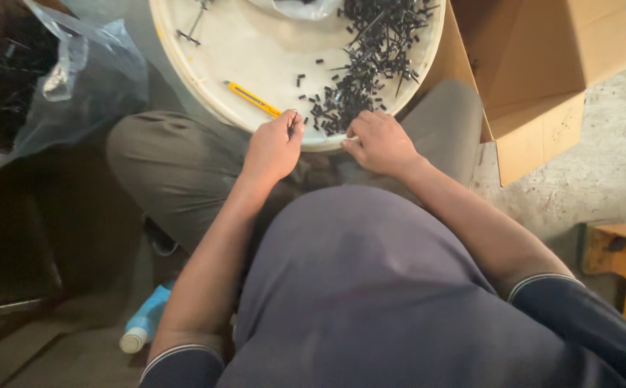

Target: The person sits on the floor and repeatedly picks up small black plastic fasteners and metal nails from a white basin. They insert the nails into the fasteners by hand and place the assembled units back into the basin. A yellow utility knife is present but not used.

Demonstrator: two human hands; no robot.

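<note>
While the round white tray (183,50) rests on the person's knees rather than on any tabletop, everything on it depends on two legs staying level. From the head view, the left hand (273,147) is pinched shut at the tray's near rim, thumb and forefinger gripping a thin dark piece (293,122) that stands roughly upright between them. The right hand (381,142) lies knuckles up just beside it, fingers curled down at the rim against the edge of the heap of small black parts (367,61) — whether it holds anything under those fingers I cannot tell.

The likeliest slip, as I judge it, is a part going over the near rim: the heap reaches almost to the edge where both hands work, and a careless sweep of the right hand could push pieces into the lap or onto the floor, where black bits would be hard to find in the shadow. A shift of the knees could tilt the tray and send the whole pile sliding.

A yellow utility knife (254,99) lies on the tray just beside the left hand — if its blade is out, which I cannot see, a reach across it risks a cut. The open cardboard box (543,65) stands just beside the right knee, the clear plastic bag (61,79) of dark stock off to the left, and a pale blue bottle (144,323) lies on the floor by the left elbow, none touching the hands.
</note>
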